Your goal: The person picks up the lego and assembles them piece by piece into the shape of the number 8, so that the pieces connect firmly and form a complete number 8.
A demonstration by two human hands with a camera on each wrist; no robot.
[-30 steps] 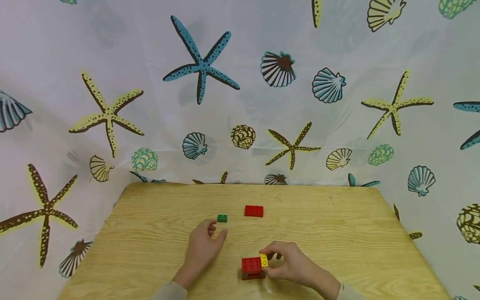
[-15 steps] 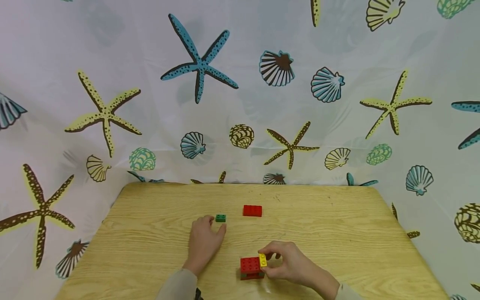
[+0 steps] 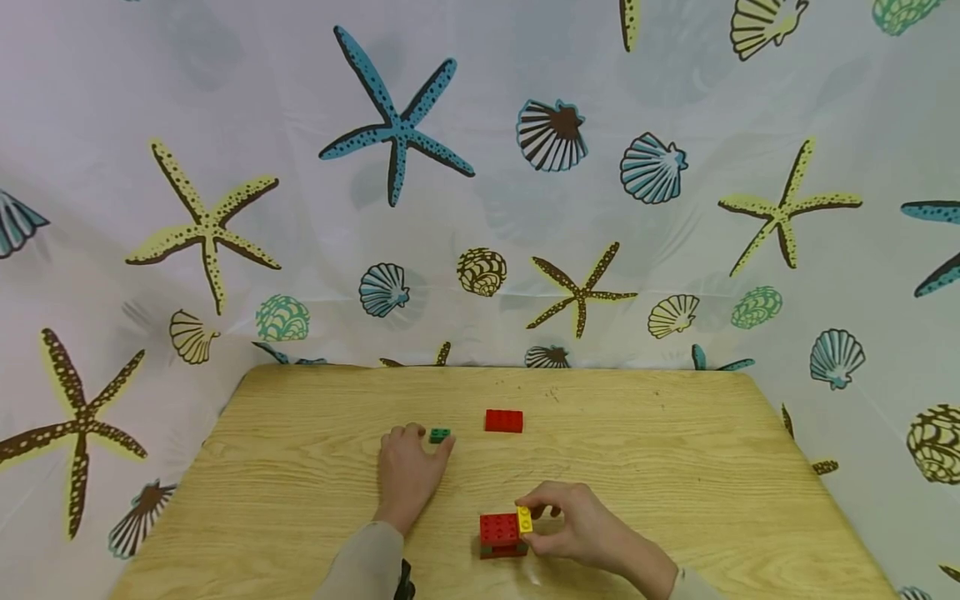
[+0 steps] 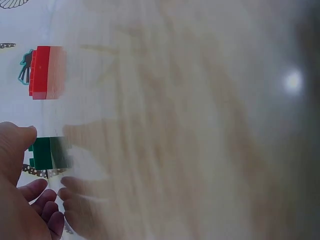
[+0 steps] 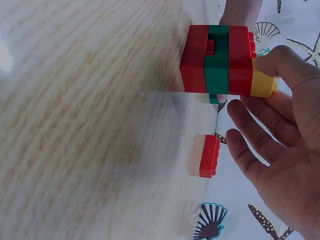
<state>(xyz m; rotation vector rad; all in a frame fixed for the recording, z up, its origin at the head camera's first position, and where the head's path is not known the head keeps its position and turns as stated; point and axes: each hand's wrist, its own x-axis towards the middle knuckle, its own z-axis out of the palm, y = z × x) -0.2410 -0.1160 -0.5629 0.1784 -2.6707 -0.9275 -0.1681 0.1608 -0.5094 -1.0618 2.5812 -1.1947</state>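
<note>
My right hand (image 3: 581, 529) pinches a small yellow brick (image 3: 524, 519) between thumb and fingers. That brick sits at the right end of a stack's red top brick (image 3: 498, 529). Below it, the right wrist view shows a green layer (image 5: 217, 75) and a red bottom brick (image 5: 194, 60). My left hand (image 3: 408, 475) is at a small green brick (image 3: 440, 435), its thumb and fingers spread on either side. In the left wrist view a gap shows between the fingers and the green brick (image 4: 43, 153); whether the thumb touches it I cannot tell.
A red brick (image 3: 504, 421) lies farther back on the wooden table (image 3: 637, 450), right of the green one. A white curtain (image 3: 480, 208) printed with starfish and shells surrounds the table's back and sides.
My left hand has moved forward, and its thumb and fingers now stand around the green brick. The right hand stays on the yellow brick. The head view has shifted slightly.
</note>
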